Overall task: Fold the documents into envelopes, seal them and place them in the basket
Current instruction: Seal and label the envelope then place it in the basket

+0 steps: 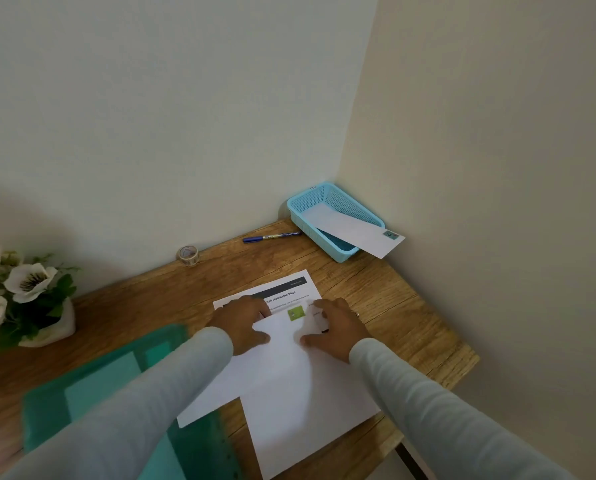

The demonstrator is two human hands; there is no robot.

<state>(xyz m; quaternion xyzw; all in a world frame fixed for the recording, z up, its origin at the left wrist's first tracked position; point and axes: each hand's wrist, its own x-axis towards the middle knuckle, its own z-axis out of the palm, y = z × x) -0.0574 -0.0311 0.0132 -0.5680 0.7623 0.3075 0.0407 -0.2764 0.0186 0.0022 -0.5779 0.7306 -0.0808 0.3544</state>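
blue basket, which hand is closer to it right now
Right. The right hand pinches the folded edge of the document, nearer than the blue basket and slightly left of it. The left hand pinches the same edge further left, so farther away.

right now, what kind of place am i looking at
Probably a home desk tucked into a room corner: a wooden table against two plain walls, with a pen, tape roll, printed sheet and potted flowers.
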